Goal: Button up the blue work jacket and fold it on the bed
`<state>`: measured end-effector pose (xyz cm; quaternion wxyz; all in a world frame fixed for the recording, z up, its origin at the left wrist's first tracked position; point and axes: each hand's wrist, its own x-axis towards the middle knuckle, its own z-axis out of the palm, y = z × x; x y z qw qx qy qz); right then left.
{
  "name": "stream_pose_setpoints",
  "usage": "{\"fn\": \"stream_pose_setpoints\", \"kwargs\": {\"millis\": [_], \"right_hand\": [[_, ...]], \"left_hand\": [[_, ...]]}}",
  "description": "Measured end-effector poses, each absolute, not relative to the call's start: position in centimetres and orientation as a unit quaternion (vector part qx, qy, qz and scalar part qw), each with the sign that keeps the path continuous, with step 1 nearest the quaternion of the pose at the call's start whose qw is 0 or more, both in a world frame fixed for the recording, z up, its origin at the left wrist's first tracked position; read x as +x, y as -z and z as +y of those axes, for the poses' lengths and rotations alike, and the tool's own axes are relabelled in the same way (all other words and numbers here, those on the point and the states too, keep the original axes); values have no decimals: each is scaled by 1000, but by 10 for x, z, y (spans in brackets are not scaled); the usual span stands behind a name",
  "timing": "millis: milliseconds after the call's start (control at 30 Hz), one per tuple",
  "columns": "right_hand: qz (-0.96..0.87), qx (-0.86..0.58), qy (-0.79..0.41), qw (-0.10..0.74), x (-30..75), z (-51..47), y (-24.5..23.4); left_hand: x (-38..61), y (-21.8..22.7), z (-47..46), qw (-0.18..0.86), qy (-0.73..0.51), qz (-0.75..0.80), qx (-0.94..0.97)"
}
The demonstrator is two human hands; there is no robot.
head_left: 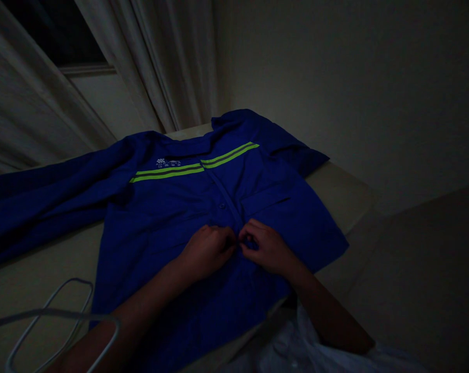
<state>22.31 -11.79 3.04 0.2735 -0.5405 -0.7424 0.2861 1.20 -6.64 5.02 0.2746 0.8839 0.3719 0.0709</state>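
My left hand (209, 248) and right hand (265, 247) pinched the blue shirt (172, 207) at its front edge, mid-chest, as it lay flat on the counter (343, 191). The button (222, 206) above looked fastened; lower ones seemingly remained.

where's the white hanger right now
In the head view the hanger is at the lower left, on the table, just left of the blue shirt and its lower edge.

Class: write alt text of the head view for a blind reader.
The left hand and right hand pinch the button placket of a blue shirt with lime stripes, laid flat on a table. A white hanger lies beside it.
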Motion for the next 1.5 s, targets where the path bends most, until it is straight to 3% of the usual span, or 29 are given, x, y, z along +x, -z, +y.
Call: {"fn": "stream_pose_setpoints", "kwargs": {"millis": [333, 600, 933, 1500], "right_hand": [[-736, -542, -293, 281, 221, -118, -32], [-707, -515, -292, 387, 217, -119, -46], [-720, -427, -340, 428, 205, -68, -60], [-731, -391, -287, 481, 208, -82, -47]], "left_hand": [[18, -59, -80, 193, -21, 410, 891], [8, -78, -84, 134, -32, 452, 882], [-4, -69, -50, 416, -203, 439, 770], [-8, -74, -45, 654, -218, 429, 584]]}}
